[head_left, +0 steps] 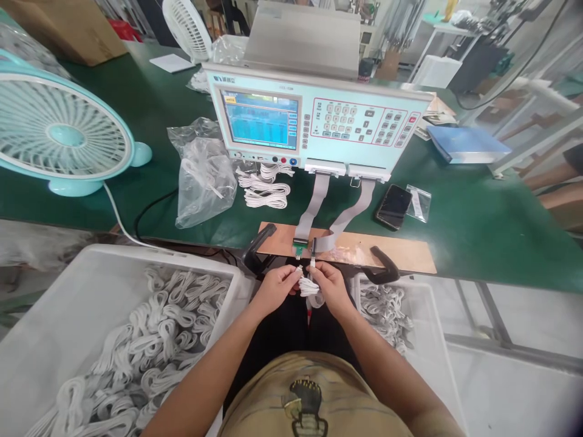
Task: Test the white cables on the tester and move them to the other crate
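Head view, listed by size. One green-topped table (483,237). Two white plastic bins below its near edge: the left bin (113,270), larger, holds a heap of bundled pale cables, too many to count; the right bin (438,328) holds a smaller heap of the same kind. One pale box-shaped electronic tester (314,121) with a lit blue screen and keypad. Two fans: one round turquoise (66,133), one white (186,27). One long tan board (359,247) along the table edge, with two black clamps (385,267) on it. One clear plastic bag (204,194), pale contents indistinct. Two bare hands: the left hand (277,289) is nearly closed, thumb and fingertips pinching one plug end of a white coiled cable (310,287); the right hand (331,285) pinches its other end, just below a ribbon connector; whether that plug is seated cannot be told. The coil hangs between the hands. Two flat grey ribbon cables (314,203) run from the tester. One black smartphone (394,206). One small green circuit board (299,249), near the left fingertips.
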`<state>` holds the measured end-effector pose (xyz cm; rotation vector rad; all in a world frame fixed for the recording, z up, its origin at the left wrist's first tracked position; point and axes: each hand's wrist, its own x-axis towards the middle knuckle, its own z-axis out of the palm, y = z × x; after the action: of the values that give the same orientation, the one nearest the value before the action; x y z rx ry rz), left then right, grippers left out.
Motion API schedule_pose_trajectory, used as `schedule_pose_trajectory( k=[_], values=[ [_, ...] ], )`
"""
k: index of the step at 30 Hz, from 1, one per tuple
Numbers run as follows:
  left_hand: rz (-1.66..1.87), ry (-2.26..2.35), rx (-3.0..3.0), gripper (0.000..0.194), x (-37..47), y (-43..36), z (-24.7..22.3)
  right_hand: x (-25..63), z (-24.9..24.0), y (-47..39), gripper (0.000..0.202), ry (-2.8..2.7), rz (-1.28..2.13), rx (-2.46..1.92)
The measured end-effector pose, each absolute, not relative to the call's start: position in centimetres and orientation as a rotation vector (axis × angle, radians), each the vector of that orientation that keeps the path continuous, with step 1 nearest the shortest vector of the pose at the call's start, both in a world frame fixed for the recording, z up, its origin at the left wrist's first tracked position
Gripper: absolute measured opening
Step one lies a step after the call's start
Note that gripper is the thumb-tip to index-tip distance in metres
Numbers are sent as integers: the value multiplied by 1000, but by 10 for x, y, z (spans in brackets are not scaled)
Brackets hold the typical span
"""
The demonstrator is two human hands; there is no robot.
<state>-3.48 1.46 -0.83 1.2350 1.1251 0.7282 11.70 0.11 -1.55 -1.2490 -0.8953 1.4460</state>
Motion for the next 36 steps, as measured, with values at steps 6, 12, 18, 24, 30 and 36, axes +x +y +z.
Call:
schedule_pose_trajectory(
  k=[6,12,18,24,30,36],
  values=[
    [701,1050,1365,26,-42,27,-5,112,-18,5,21,-627,1564,-1169],
    [882,1180,1334,31,-32,27,-17,118,-14,5,20,-765,1584,-1202],
    [933,1179,1166,33,-25,26,-18,119,-11,6,19,-790,1585,-1215],
    [1059,1134,903,30,-14,18,-30,120,-13,6,18,-786,1585,-1199],
    [1064,1316,1067,38,-9,10,-24,120,-17,6,23,-754,1564,-1286],
    [1142,1559,1423,31,-102,-8,-8,118,-27,9,25,-733,1459,-1349]
  ],
)
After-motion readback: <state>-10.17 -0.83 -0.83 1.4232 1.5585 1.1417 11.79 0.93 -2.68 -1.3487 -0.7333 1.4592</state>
